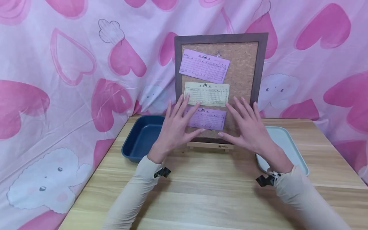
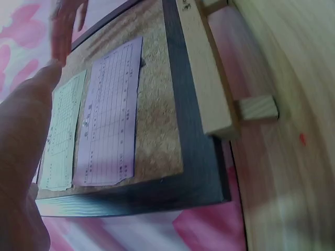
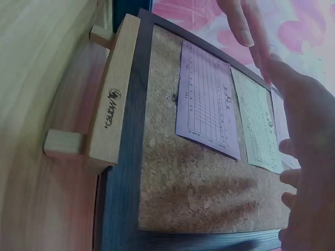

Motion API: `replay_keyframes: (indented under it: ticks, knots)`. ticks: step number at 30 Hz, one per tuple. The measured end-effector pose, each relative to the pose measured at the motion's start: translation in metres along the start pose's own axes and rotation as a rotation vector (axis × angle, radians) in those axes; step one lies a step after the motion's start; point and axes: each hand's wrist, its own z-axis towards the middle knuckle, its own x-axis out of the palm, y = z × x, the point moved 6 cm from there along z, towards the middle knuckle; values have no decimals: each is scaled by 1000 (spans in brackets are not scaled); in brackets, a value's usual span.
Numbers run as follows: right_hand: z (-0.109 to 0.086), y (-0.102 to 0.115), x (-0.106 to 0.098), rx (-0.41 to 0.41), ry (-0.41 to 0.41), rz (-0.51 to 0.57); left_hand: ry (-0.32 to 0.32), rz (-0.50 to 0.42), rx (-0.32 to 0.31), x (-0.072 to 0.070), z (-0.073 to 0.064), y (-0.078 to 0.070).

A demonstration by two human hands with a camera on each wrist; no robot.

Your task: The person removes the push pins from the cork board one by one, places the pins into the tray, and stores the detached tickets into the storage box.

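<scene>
A dark-framed cork board (image 1: 241, 70) leans upright on a small wooden easel (image 1: 211, 146). Pinned to it, one above another, are a tilted purple receipt slip (image 1: 204, 66), a pale green slip (image 1: 207, 95) and a lower purple slip (image 1: 210, 119). My left hand (image 1: 178, 124), fingers spread, overlaps the left ends of the two lower slips in the head view and holds nothing. Opposite it my right hand (image 1: 248, 127) spreads its fingers before the board's lower right part, also holding nothing. In the right wrist view the purple slip (image 3: 207, 99) hangs on the cork.
A dark blue tray (image 1: 138, 140) stands left of the board, partly behind the left hand. On the right lies a pale blue tray (image 1: 287, 147), partly covered by the right forearm. Behind the wooden table (image 1: 201, 191) hangs a pink heart-patterned curtain (image 1: 72, 80).
</scene>
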Motion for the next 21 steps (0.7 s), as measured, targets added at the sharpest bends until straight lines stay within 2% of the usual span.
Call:
replay_keyframes:
  ticks: [5, 9, 14, 17, 21]
  knots:
    - [15, 0, -11, -61, -90, 20, -52, 11, 36, -9, 10, 6]
    - [27, -1, -19, -85, -134, 39, -53, 10, 60, -15, 17, 9]
    - [43, -2, -31, -127, -188, 64, -54, -6, 62, -24, 23, 18]
    - [54, -2, -40, -122, -183, 59, -58, -31, 54, -31, 28, 25]
    - [68, -4, -50, -71, -122, 46, -79, -59, 26, -40, 39, 35]
